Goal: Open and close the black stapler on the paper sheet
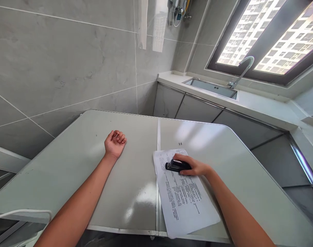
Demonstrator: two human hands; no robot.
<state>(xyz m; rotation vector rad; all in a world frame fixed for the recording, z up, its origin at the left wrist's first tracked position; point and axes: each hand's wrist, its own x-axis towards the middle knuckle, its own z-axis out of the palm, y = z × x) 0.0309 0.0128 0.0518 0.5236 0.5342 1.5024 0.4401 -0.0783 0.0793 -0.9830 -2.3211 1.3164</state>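
Note:
My right hand (194,166) is wrapped round a black stapler (175,166), which lies on the upper part of a printed sheet of paper (183,202). The paper rests at a slant across the table's centre seam, its lower edge near the table's front edge. To the left, my left hand (115,144) lies palm up on the table (136,154), fingers loosely curled and apart, holding nothing. Two tiny metal pieces (180,143), perhaps staples, lie just beyond the top of the paper.
A white cable (22,211) crosses the table's front left corner. Behind the table on the right stands a counter (262,103) with a sink (213,87) and a curved faucet (245,68) below a window. A grey tiled wall (69,58) rises behind the left side.

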